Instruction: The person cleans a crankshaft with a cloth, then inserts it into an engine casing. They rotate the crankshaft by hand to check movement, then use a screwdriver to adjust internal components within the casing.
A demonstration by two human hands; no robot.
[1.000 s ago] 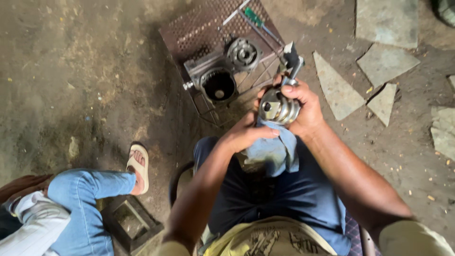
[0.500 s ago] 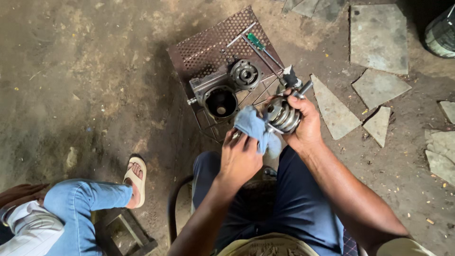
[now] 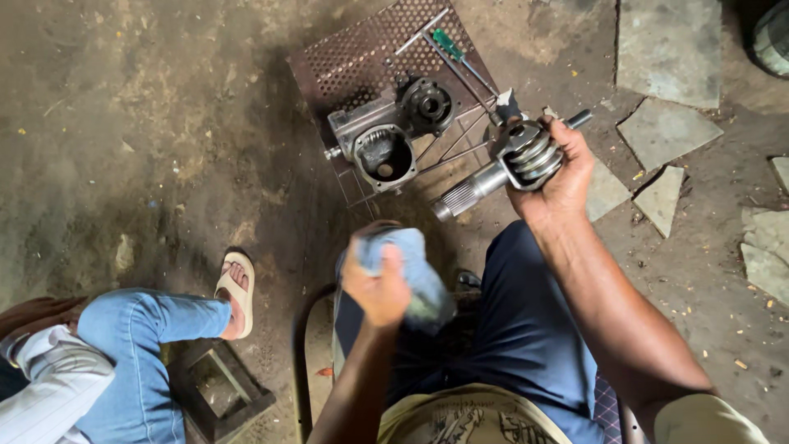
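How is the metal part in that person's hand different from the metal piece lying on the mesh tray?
The geared shaft is long and slim, held up in the right hand; the housing is blocky and hollow, resting on the perforated tray. The shaft shows stacked rings, the housing round openings. Both are grey metal.

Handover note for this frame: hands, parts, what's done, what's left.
Right hand: closed on a metal shaft assembly, splined end pointing down-left.
Left hand: closed on a blue rag over the lap, clear of the shaft.
Grey housing sits open on the perforated tray, green-handled screwdriver beside it.
Done: shaft is out of the housing.
Left: cannot tell how clean it is; refitting not started.
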